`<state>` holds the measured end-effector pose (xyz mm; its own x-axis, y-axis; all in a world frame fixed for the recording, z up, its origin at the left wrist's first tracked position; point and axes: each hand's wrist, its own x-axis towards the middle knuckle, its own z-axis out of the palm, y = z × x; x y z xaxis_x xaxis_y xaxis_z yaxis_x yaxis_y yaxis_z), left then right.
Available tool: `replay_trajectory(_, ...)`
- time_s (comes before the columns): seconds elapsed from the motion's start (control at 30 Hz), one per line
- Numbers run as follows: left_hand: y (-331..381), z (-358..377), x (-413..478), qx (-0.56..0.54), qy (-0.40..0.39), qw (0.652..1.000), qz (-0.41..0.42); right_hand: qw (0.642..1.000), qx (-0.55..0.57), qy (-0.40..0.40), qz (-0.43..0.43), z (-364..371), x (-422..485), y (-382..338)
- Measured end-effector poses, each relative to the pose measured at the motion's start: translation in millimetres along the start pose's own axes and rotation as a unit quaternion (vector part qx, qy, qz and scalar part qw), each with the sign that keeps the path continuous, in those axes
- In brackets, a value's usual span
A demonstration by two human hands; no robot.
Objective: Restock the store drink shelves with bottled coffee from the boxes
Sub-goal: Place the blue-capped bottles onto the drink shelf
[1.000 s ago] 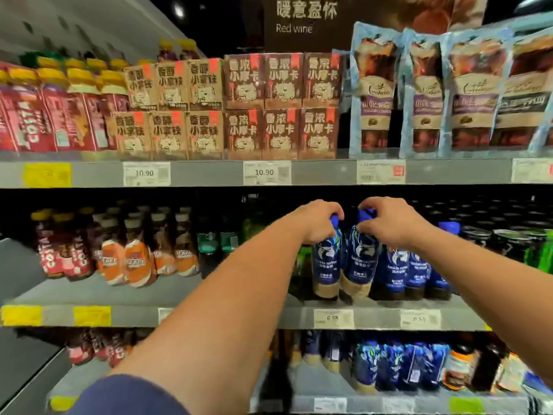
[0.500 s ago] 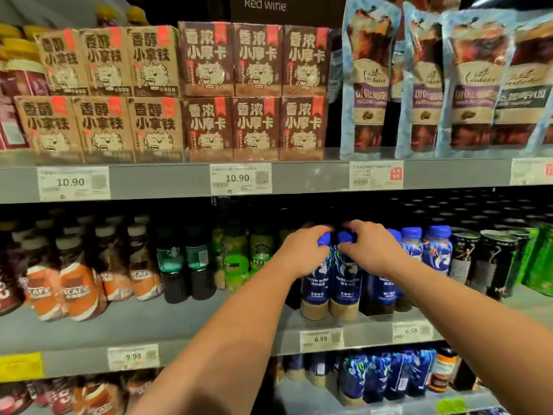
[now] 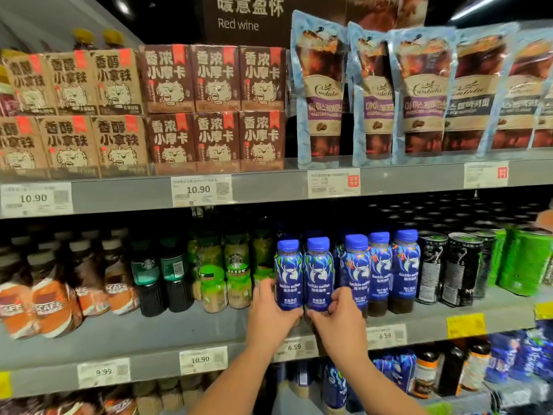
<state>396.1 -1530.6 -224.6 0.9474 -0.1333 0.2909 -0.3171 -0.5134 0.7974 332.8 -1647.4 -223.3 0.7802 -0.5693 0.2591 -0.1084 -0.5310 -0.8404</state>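
Two blue bottled coffees with a white deer logo stand upright at the front of the middle shelf [image 3: 185, 330]. My left hand [image 3: 270, 317] grips the base of the left bottle [image 3: 288, 272]. My right hand [image 3: 336, 319] grips the base of the right bottle [image 3: 317, 272]. The bottoms of both bottles are hidden behind my fingers. Three more of the same blue bottles [image 3: 380, 271] stand in a row just to the right, set a little further back.
Green-capped Starbucks bottles [image 3: 238, 277] stand to the left, orange-labelled bottles [image 3: 48, 301] further left. Black cans [image 3: 443, 268] and green cans [image 3: 523, 259] are on the right. Brown cartons [image 3: 215, 106] and pouches [image 3: 323, 94] fill the upper shelf. More blue bottles [image 3: 392, 372] stand on the lower shelf.
Both hands have slid down from the bottle caps to the bases of the two bottles. The bottles now stand upright on the shelf front. The view has tilted up slightly.
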Motion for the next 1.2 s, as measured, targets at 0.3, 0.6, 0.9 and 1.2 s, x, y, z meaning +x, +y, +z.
replay_trajectory(0.3, -10, 8, 4, 0.02, 0.015, 0.999, -0.028, 1.0, -0.013, 0.022, 0.0, 7, -2, 16)
replay_trajectory(0.6, -7, 7, 5, 0.057, 0.012, 0.997, -0.047, 0.998, -0.044, 0.036, 0.001, 11, 1, 16)
replay_trajectory(0.9, -7, 4, 11, 0.06, -0.016, 0.996, -0.058, 0.997, -0.057, 0.055, 0.022, 15, 0, 13)
replay_trajectory(1.2, -11, 14, 21, 0.094, -0.027, 0.992, -0.081, 0.992, -0.098, 0.072, 0.023, 18, 0, 12)
